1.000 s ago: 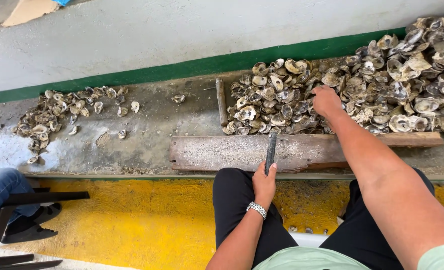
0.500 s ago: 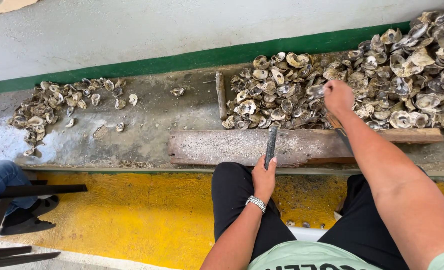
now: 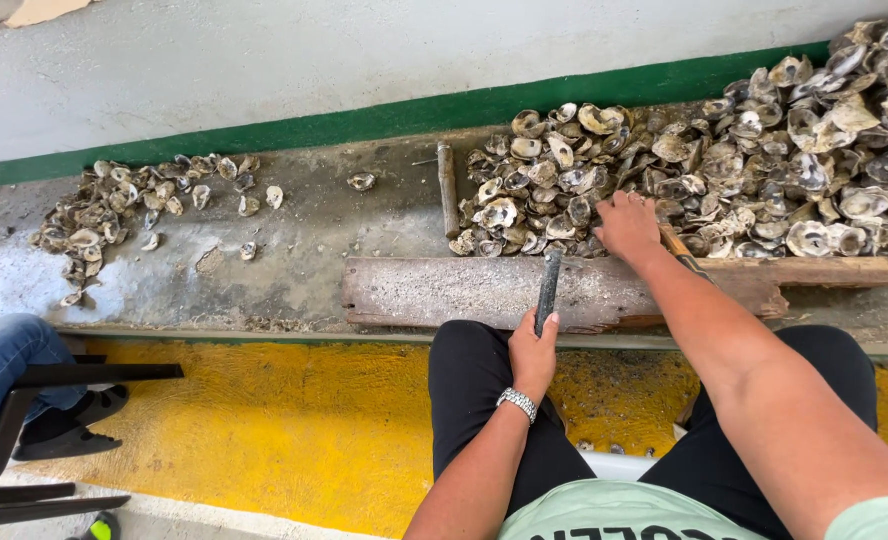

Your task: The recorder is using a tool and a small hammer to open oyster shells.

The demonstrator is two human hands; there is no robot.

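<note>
The left hand is closed around a dark metal rod, its tip resting on the wooden plank. The right hand rests, fingers spread, on the oyster shell pile beyond the plank, gripping nothing visible. One shell is best isolated and seated firmly on the plank before striking.

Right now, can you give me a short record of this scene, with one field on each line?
place: concrete ledge against a wall with a green stripe
left hand: grips a dark metal bar, its tip on the wooden plank
right hand: reaches into the large pile of oyster shells
other shells: smaller pile at left
nearby: another person's leg in jeans, on a chair
</note>
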